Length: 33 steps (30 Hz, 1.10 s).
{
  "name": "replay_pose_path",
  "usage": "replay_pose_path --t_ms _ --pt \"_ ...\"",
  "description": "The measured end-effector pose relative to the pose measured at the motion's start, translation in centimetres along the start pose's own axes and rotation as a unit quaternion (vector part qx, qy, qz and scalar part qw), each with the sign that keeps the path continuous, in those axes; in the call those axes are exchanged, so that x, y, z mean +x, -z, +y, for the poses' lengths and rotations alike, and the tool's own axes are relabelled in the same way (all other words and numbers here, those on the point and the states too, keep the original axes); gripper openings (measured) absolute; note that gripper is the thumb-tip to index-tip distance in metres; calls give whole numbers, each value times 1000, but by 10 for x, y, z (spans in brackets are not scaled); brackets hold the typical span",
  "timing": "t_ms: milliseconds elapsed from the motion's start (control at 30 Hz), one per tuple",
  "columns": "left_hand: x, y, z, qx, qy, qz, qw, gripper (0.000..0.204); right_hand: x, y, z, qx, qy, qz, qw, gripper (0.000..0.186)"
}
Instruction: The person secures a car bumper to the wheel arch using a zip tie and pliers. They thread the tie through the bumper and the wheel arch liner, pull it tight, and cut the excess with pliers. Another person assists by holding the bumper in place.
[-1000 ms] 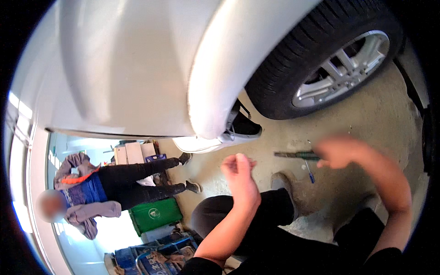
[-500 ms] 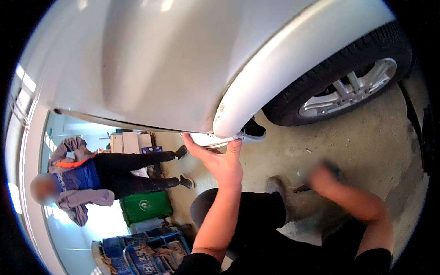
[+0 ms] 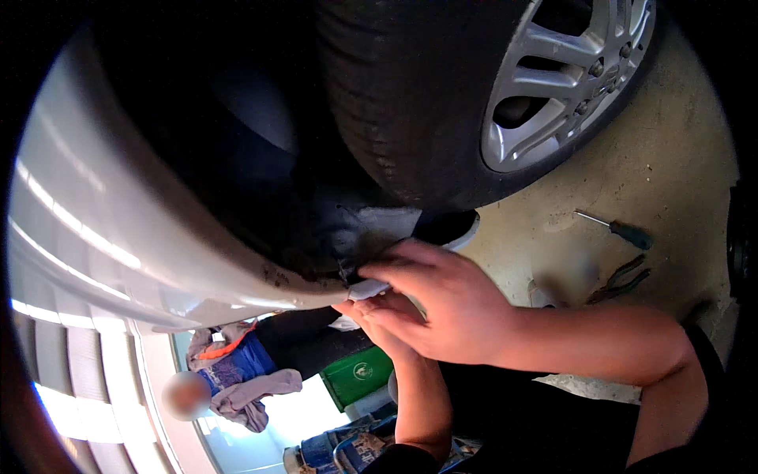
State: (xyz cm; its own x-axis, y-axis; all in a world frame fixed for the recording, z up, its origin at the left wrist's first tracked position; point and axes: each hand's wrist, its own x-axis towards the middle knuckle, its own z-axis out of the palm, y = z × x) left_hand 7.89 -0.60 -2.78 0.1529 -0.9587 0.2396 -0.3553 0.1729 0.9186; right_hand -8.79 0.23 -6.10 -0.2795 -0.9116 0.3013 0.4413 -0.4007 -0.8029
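Observation:
At the lower rear of a silver car's wheel arch, a pale plastic trim piece [image 3: 369,290] sits against the bottom edge of the fender [image 3: 260,272]. My left hand [image 3: 395,332] comes up from below, its fingers closed on this trim. My right hand [image 3: 454,296] reaches over it from the right, fingers bent around the upper side of the same piece at the arch lip. Its fingertips are partly lost in the dark of the wheel well. The tire [image 3: 395,110] with its silver spoked rim [image 3: 545,87] stands just above my hands.
A screwdriver [image 3: 629,235] with a dark green handle and dark-handled pliers [image 3: 620,280] lie on the concrete floor to the right. Beyond the car, a person [image 3: 253,363] in a grey jacket stands near a green bin [image 3: 355,375].
My right hand has left the floor at the right and joined my left hand at the trim. My view has moved closer to the wheel arch; the screwdriver now shows on the floor.

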Motion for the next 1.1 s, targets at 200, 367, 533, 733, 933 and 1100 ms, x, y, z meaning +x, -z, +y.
replay_pose_path --t_ms 200,367,533,733,933,1100 --pt "8 3 4 -88 0 -24 996 54 5 -24 13 88 -20 -32 995 29" --pt "14 12 -3 -94 14 -54 994 55 13 -23 17 98 -15 -41 994 26" --pt "11 24 -7 -97 10 -72 993 57 28 -20 16 120 -18 -54 991 24" --pt "17 22 -5 -25 -12 -111 993 56 47 -19 18 64 -51 -112 990 20" --pt "13 11 1 -32 -20 -79 996 57 42 -20 20 126 -47 -87 987 21" --pt "8 -1 6 -90 -34 -74 993 79 46 -10 15 113 -78 -93 986 20"
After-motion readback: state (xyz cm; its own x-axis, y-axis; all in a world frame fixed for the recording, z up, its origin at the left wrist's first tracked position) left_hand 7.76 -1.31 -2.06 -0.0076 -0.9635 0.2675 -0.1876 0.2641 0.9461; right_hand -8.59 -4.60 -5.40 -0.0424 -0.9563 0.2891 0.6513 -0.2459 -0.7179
